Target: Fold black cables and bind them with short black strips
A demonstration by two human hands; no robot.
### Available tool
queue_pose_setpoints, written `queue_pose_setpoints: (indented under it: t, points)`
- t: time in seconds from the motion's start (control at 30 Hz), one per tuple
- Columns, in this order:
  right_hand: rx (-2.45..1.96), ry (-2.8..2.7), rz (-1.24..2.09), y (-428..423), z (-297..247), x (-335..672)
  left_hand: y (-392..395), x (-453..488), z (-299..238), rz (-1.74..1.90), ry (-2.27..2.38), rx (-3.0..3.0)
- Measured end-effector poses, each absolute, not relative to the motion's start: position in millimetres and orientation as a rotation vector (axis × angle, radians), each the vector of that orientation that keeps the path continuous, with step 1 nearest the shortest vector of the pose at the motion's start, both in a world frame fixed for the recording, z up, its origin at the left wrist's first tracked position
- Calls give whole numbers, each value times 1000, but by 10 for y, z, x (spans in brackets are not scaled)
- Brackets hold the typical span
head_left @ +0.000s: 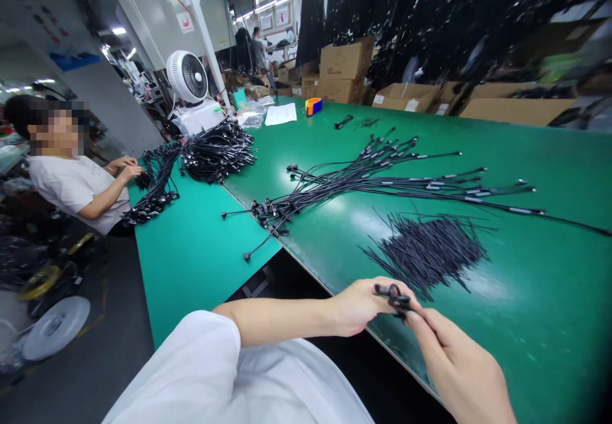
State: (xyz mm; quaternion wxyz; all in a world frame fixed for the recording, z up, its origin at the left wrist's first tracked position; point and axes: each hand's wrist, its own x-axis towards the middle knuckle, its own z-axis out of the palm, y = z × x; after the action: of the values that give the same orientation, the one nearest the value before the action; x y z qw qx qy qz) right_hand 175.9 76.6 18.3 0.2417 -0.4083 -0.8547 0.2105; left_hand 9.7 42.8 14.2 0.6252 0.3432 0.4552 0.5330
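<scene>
Pinching a small black cable piece between both hands at the near edge of the green table, just above the lap. Left hand curled, thumb and forefinger pressed onto the left end of the piece; right hand reaching in from the near right, fingertips closed on the other end, remaining fingers folded loosely. Held low and close, probably to keep the tiny part under the eyes while worked.

Just beyond the hands, a loose heap of short black ties, lying within easy reach. Farther out, a fan of long black cables, connector ends bunched toward the left, tails spread to the right, seemingly laid out so single ones can be drawn off. Far left, two bundled piles of cables on the lighter green table.

At the left, a co-worker in a white shirt, hands on another cable bundle. Behind, a white fan, a sheet of paper, an orange tape dispenser and cardboard boxes along the far edge.
</scene>
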Motion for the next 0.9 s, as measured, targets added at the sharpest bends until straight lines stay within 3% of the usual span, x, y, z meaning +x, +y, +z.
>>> queue_pose_setpoints:
  t: [0.1,0.23,0.37,0.47,0.6,0.73,0.9]
  points:
    - [-1291,-2139,963,822,278,1802,375,9,247,1058,1171,1408]
    - [-1281,-2127,831,722,381,1842,390,-38,227,668,1159,1876]
    - [-1029,-2225,811,543,304,1766,474,-86,274,737,1132,1532]
    - [-1082,-2224,919,622,199,1791,455,-179,437,937,954,1420]
    - [-1244,-2153,903,836,142,1935,359,-213,532,635,717,1632]
    - [-1181,-2178,743,767,186,1922,404,-83,199,489,863,1408]
    - [-1003,-2184,812,547,290,1736,466,-31,-69,685,959,801]
